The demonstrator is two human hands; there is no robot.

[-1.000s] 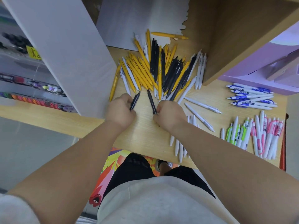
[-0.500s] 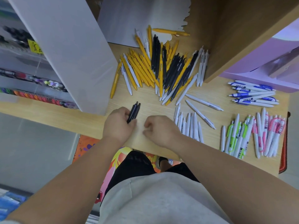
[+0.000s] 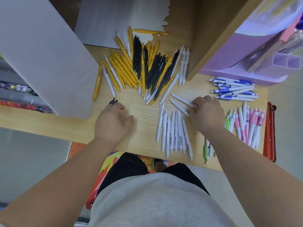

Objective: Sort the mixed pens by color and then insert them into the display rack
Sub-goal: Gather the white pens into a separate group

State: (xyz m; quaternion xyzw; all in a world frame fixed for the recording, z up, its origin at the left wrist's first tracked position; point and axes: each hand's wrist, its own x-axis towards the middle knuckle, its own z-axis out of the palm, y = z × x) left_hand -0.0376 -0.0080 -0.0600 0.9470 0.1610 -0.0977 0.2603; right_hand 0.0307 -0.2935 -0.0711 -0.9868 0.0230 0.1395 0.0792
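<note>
Table (image 3: 144,131): carries all the pen groups; sorting is the step in hand.
Mixed pile (image 3: 144,69): yellow, black and white pens, far middle, unsorted.
White row (image 3: 173,131): sorted, between the hands.
Left hand (image 3: 113,123): grip curled round black pens (image 3: 113,101), tips poking out.
Right hand (image 3: 207,113): grip pinching two loose white pens (image 3: 180,102); the next move, I judge, is to draw them in beside the row, aligned.

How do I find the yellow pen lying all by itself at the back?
Start at the big mixed pile of yellow, black and white pens on the wooden table. Look just beyond its far end, by the torn edge of the grey sheet. That yellow pen lies crosswise, while the pile's pens fan toward the person.
</note>
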